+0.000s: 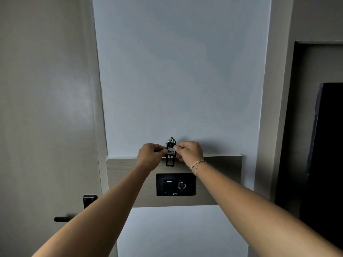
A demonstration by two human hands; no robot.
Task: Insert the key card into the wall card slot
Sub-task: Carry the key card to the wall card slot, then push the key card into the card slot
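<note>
key card black, with small white label, dark scribble on label. wall card slot black, set in black plate with round dial showing thin pale lines. panel behind plate was light brown with faint wood stripes. wall plain pale blue-grey. door plain beige-grey, door handle black. string bracelet on right wrist was pale pink-white. dark frame at right side black.
</note>
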